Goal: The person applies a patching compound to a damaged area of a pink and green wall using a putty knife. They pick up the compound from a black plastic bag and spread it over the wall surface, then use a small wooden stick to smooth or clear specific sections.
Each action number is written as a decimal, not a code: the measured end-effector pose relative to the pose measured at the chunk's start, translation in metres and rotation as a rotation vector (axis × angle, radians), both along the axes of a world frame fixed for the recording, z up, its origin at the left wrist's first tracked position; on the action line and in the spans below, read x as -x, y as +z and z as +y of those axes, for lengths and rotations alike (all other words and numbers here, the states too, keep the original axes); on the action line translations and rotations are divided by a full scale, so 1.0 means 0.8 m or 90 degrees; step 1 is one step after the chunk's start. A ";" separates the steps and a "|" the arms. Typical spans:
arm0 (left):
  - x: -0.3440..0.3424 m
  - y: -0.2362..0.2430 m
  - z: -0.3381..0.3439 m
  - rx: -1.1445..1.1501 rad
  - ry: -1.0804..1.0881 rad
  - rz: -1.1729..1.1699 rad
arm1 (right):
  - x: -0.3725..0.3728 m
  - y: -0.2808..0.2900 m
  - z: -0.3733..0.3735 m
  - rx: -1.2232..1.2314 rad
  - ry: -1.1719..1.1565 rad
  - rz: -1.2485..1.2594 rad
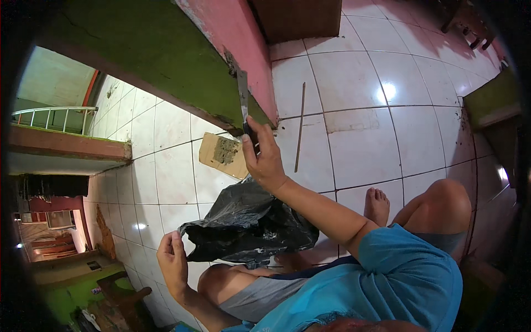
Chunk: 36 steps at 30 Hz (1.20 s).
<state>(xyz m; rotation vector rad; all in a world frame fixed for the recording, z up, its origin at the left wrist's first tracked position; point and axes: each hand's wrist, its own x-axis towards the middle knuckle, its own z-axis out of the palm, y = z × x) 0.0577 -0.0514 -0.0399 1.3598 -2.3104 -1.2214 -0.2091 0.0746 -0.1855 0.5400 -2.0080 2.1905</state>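
My right hand (266, 160) grips the dark handle of a knife with a long, flat, grey blade (243, 91). The blade points up along the wall's corner edge, its tip at a rough grey patch of mortar (229, 63). A black plastic bag (249, 221) spreads across the area before my knees. Its left corner is pinched between the thumb and fingers of my left hand (172, 260). Below the wall's edge, a piece of cardboard (207, 152) on the floor bears a heap of wet grey mortar (225, 150). The bag lies close to the cardboard's near corner.
The wall is green on one face (144, 61) and pink on the other (243, 33). A thin wooden stick (300, 127) lies on the white tiled floor (359, 149), right of the wall. Brown wooden furniture (124, 301) stands at the lower left. My bare foot (377, 206) rests on the tiles.
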 end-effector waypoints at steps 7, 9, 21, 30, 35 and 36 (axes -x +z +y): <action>0.006 0.001 0.008 -0.015 -0.006 0.007 | 0.006 -0.002 0.008 -0.015 -0.037 0.029; 0.009 0.007 0.005 -0.006 -0.018 -0.014 | 0.004 -0.001 0.006 -0.072 -0.016 0.054; 0.008 -0.003 0.004 -0.018 -0.017 0.007 | 0.012 -0.007 0.015 -0.029 -0.037 0.062; 0.011 -0.003 0.007 0.017 -0.024 -0.010 | 0.021 0.011 0.024 -0.001 -0.039 0.036; 0.010 -0.001 0.006 0.011 -0.032 -0.019 | 0.035 0.043 0.028 -0.009 -0.068 0.107; 0.009 -0.002 0.006 0.014 -0.032 -0.017 | 0.034 0.046 0.027 -0.008 -0.069 0.127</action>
